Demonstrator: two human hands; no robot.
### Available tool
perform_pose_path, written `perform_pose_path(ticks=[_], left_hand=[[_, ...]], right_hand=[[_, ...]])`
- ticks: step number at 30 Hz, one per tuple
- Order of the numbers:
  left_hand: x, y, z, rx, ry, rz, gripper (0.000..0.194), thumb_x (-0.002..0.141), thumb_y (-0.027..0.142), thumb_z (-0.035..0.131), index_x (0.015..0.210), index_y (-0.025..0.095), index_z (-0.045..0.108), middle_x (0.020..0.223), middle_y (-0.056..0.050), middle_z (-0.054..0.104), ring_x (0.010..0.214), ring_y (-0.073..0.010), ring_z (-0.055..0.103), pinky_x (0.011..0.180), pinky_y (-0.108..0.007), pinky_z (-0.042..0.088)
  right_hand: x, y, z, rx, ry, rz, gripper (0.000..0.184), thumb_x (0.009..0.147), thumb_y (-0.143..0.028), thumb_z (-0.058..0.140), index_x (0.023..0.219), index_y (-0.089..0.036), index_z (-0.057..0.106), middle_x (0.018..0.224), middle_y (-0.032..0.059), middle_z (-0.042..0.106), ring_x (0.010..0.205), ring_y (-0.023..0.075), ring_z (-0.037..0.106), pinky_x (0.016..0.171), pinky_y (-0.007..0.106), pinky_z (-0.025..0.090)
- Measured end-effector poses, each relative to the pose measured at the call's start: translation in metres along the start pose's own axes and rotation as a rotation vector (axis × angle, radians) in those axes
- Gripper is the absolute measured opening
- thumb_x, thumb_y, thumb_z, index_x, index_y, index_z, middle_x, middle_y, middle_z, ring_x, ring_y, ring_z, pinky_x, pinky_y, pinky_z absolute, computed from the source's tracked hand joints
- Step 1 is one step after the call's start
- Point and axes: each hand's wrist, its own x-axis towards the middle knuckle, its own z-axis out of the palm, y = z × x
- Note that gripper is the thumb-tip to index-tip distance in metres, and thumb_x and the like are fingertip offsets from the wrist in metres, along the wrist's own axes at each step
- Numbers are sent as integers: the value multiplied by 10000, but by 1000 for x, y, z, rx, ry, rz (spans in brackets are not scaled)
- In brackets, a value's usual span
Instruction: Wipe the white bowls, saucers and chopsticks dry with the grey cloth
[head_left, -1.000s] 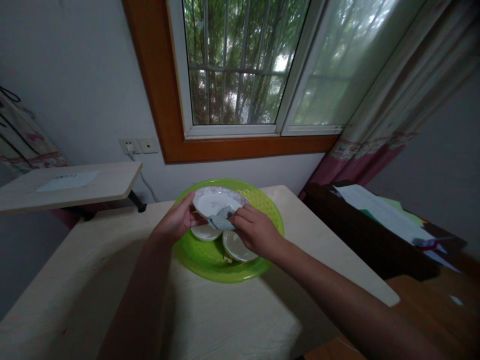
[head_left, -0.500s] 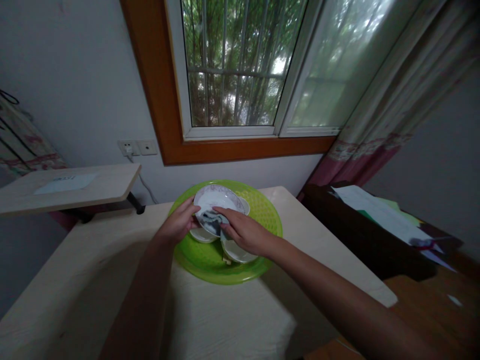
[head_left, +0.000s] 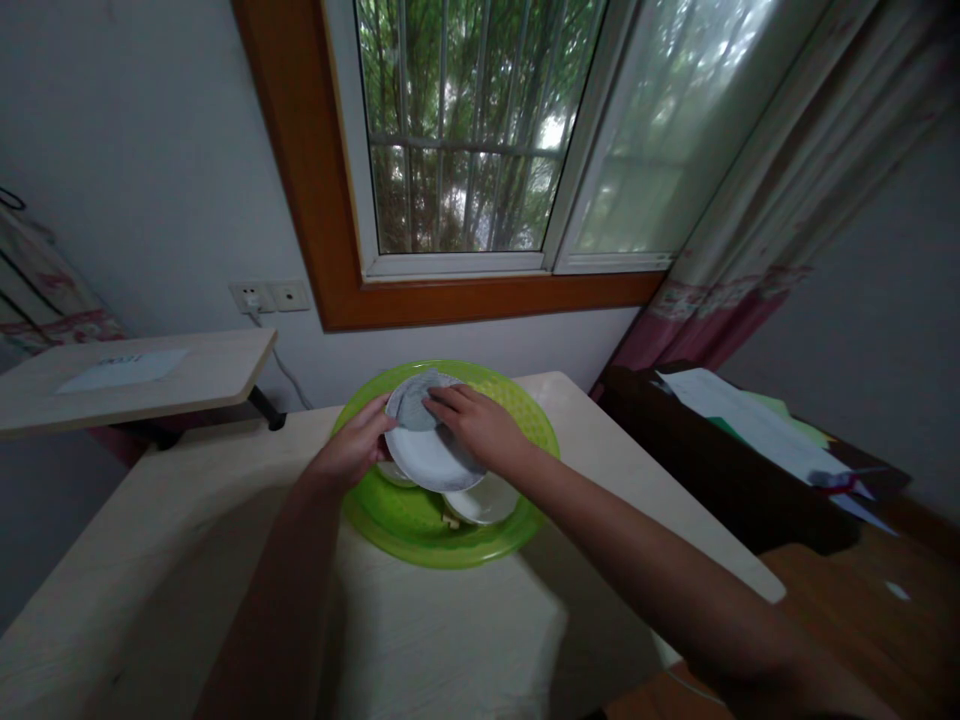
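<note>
White plate (head_left: 435,462) noted above a round green tray (head_left: 450,558), which sits on a pale wood-grain table (head_left: 435,640) close to the wall. Before us is a window (head_left: 465,150) with vertical bars and greenery outside, its lower edge trimmed by an orange-brown wooden frame (head_left: 480,294). Wall sockets (head_left: 270,297) are to the left of the frame, one with a plug in it. Over the table's left part we record a raised shelf (head_left: 217,375) bearing a sheet of paper (head_left: 124,370); to the right, a curtain (head_left: 720,270) and dark furniture (head_left: 720,485) with papers (head_left: 750,425) on top.

Our left hand (head_left: 354,445) is closed on the plate's left edge — thumb on the inner face, the other fingers mostly hidden. The plate lies between our hands, tilted, its inner face toward us. Our right hand (head_left: 484,430) has its fingers extended over a grey cloth (head_left: 414,405), which lies against the plate's upper left area; whether the thumb pinches the cloth we cannot tell. Below the plate, a white bowl (head_left: 484,502) rests in the tray, partly covered from view.
</note>
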Motion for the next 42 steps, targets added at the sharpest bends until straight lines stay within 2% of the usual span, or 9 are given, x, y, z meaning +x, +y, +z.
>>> perform_pose_path(ticks=[4,8,10,15,18,22,25,35,42], left_hand=[[3,-1,-5,-11,24,52,623,715,201,681,1332,185,595,1073,-102,725,775,-199,686,589,-259,549],[6,1,-9,0,95,87,651,708,184,666,1351,175,564,1104,-117,719,805,-205,695,578,-247,549],[6,2,-10,5,122,97,651,711,186,667,1352,172,561,1082,-114,722,835,-216,705,610,-263,567],[6,2,-12,14,152,103,646,704,183,686,1337,166,559,1054,-110,726,864,-232,718,693,-326,602],[7,1,-14,23,180,102,614,709,166,667,1315,170,567,1069,-117,723,875,-232,718,693,-318,604],[7,5,-18,62,236,134,603,727,155,636,1322,187,548,1129,-120,703,866,-217,712,679,-297,603],[6,9,-22,84,299,145,625,714,133,631,1329,196,542,1106,-115,702,835,-208,709,675,-297,602],[8,9,-36,71,348,135,674,715,101,636,1372,203,528,1064,-112,696,829,-212,715,683,-303,605],[7,10,-26,137,362,113,662,771,84,575,1420,169,479,1084,-122,696,799,-179,712,702,-308,617]], right_hand=[[-5,6,-8,-154,-49,156,308,969,-146,509,1207,-135,703,1249,168,657,1088,301,565,952,444,488],[-13,4,-16,-145,-147,181,190,910,-138,563,920,-134,753,993,169,701,970,290,582,901,430,468],[-16,1,-18,-59,-185,152,187,882,-122,569,881,-143,755,957,147,712,927,262,602,923,416,456],[-20,-6,-24,375,-208,89,313,832,-68,534,997,-193,768,1007,64,746,946,187,648,923,319,468],[-23,1,-27,507,-198,163,318,824,-75,509,944,-211,770,959,33,751,905,174,656,869,291,480],[-29,20,-30,346,-110,416,279,850,-114,485,874,-167,758,902,74,734,854,194,648,805,290,467],[-33,30,-29,208,-131,507,268,870,-148,498,917,-148,762,944,105,736,882,212,651,802,292,454],[-41,29,-12,66,-230,543,264,901,-189,513,1006,-166,754,1025,115,732,902,208,664,793,277,443],[-43,25,-2,-2,-327,539,265,912,-214,491,1003,-174,737,1033,111,730,885,198,665,777,279,425]])
